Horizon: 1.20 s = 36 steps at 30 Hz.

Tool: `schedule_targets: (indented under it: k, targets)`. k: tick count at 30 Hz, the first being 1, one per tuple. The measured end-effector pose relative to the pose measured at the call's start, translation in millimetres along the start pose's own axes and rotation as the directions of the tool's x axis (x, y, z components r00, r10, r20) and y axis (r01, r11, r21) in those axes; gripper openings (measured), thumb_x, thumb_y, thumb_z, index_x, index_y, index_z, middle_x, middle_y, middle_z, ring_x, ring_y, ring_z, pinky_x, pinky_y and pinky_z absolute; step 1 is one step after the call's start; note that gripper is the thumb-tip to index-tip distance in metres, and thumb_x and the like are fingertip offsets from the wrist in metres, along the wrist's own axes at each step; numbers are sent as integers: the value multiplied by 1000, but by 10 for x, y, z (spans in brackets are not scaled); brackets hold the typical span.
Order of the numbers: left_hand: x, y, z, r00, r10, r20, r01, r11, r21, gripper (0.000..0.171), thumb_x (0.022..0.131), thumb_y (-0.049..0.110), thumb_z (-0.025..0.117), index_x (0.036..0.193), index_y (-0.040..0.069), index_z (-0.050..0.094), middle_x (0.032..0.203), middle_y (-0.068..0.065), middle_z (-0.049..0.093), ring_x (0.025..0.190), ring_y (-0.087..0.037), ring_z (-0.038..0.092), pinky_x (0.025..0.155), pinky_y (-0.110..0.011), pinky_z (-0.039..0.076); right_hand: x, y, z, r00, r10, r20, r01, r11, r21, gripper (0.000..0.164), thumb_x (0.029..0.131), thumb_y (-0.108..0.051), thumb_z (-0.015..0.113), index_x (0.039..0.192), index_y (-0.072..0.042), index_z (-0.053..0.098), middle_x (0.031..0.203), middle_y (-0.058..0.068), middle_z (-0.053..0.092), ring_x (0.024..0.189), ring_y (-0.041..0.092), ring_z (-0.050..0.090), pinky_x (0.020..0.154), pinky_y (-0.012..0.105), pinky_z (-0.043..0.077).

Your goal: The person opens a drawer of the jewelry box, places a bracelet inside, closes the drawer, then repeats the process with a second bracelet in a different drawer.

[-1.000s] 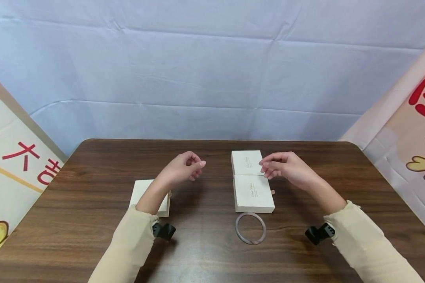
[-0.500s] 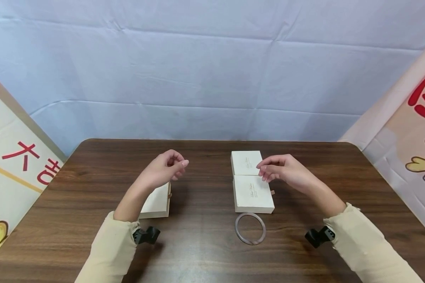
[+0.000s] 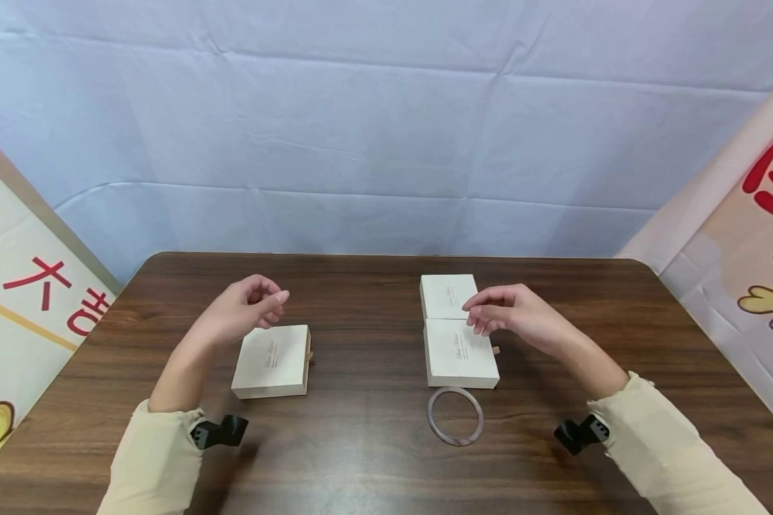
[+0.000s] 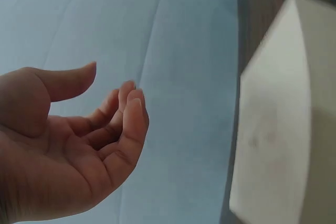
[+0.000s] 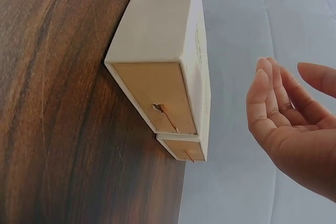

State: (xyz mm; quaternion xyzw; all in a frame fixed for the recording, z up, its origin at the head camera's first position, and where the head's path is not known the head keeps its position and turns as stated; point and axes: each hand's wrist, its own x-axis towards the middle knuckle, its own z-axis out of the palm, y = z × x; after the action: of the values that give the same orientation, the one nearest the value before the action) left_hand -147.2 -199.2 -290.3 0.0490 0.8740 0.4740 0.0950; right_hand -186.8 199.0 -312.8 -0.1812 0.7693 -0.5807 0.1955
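In the head view, my left hand (image 3: 241, 311) hovers over the far-left corner of a white drawer box (image 3: 274, 360) with small printing on its lid. Its fingers are loosely bent and hold nothing; the left wrist view shows a gap between thumb and fingertips. My right hand (image 3: 512, 315) hangs in the air over two more white boxes, its fingers relaxed and bare. Of these, the near box (image 3: 460, 354) butts against the far box (image 3: 447, 295). Ribbon pulls show on their tan drawer fronts (image 5: 157, 98) in the right wrist view. A pale bangle (image 3: 456, 416) lies flat just in front of the near box.
Everything stands on a dark wood-grain table (image 3: 361, 443) with rounded far corners. A pale blue cloth (image 3: 361, 143) hangs behind it. Printed banners flank the left (image 3: 32, 322) and right (image 3: 747, 214) sides. Each sleeve cuff carries a black wrist camera (image 3: 219, 432).
My left hand has swept left through the air, uncovering the left box in the head view. My right hand has shifted very slightly left and nearer. The boxes and bangle have stayed put.
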Motion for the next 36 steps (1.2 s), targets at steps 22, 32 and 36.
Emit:
schedule_targets:
  k: [22,32,36]
  targets:
    - [-222,-797,-233,990,-139,29,136,987,85,37,94,27,53,100,-9,51,81,-10,57,72,-18,55,65,-30,50,-29,11,39,999,2,43,0,998,-64,28,89,-3,55,106,19,53,85,19,61,71,24,60,70,38,51]
    - [-244,-984,-172,980,-162,114,167,986,-30,34,93,28,55,93,-6,54,76,-6,55,70,-17,54,65,-29,49,-42,32,23,998,5,57,1,995,-103,28,89,-5,55,107,17,54,86,20,62,71,24,61,69,38,50]
    - [-250,-1019,-156,979,-154,135,162,985,-54,33,93,28,54,90,-5,54,73,-5,54,69,-17,53,64,-29,49,-46,38,21,998,-3,66,10,993,-114,28,90,-6,55,107,17,54,86,21,62,71,24,61,69,39,50]
